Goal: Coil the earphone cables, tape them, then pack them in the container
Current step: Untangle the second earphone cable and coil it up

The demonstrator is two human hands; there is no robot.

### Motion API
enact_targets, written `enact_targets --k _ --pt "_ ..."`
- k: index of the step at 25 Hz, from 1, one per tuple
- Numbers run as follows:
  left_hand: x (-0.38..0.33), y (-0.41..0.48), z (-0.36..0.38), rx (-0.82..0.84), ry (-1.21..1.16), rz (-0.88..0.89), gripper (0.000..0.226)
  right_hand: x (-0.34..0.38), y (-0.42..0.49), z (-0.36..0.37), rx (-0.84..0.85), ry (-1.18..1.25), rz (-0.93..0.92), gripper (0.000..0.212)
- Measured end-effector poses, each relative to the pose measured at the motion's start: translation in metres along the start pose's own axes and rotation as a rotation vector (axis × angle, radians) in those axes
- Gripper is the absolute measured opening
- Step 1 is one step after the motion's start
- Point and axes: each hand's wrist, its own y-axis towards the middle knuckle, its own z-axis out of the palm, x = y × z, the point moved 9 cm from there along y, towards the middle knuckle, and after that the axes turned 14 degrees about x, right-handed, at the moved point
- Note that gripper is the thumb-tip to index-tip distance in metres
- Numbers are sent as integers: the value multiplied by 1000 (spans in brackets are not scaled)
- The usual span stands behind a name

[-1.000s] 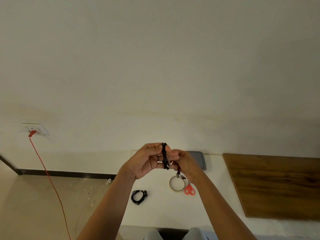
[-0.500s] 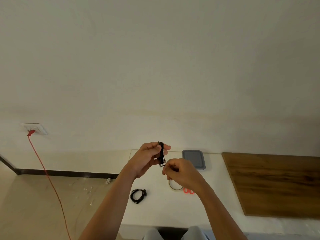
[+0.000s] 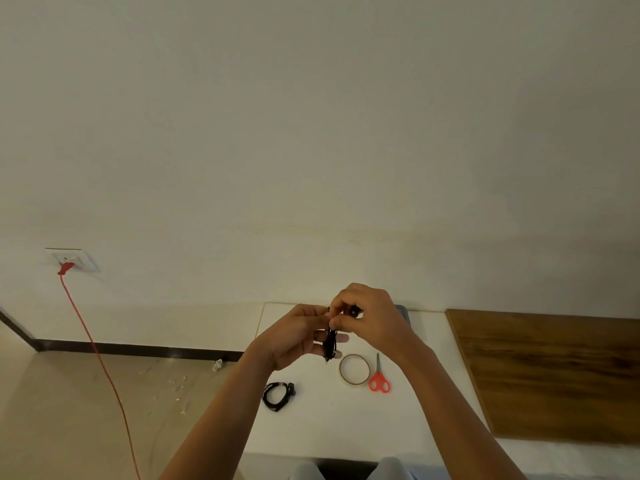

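- The left hand (image 3: 298,336) grasps a black earphone cable (image 3: 330,342), bunched into a narrow upright bundle between its fingers and thumb.
- The right hand (image 3: 372,317), fingers curled, pinches the top of that bundle. Half a second ago it sat lower, under the bundle; it has since risen to the upper end.
- I judge this to be the loose end being wound round the loops, so coiling is nearly finished and taping has not begun.
- Just below the right hand lie the tape roll (image 3: 354,370) and the scissors (image 3: 379,380), both uncovered by that rise.
- Behind the right hand only a grey sliver of the container (image 3: 403,311) shows; the hand now hides the rest.
- Below the left hand, a second earphone cable (image 3: 277,394) lies coiled on the table (image 3: 311,431); whether it is taped I cannot tell.
- Count: two hands, two earphone cables, one tape roll, one pair of scissors, one container.
- Well to the right of the hands lies one wooden board (image 3: 554,375); far to the left, one red cord (image 3: 90,341) hangs from one wall socket (image 3: 74,258).
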Motion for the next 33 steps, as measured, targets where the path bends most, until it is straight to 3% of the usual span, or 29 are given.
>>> enact_targets --k 7,15,21,27,30,33 --pt "10 -5 5 154 -46 -83 27 -8 5 1 157 226 -36 19" --pt "12 -8 12 244 -63 -141 33 -14 3 15 341 259 12 18" --pt "7 -8 4 180 -177 -91 33 -17 3 17 233 293 -12 11" --pt "7 -10 1 152 -280 -78 25 -34 3 30 180 684 31 6" --pt "15 -8 -8 42 -238 -98 35 -41 3 35 100 617 48 6" --pt "21 -5 -16 -67 -199 -130 30 -50 0 35 -31 481 108 9"
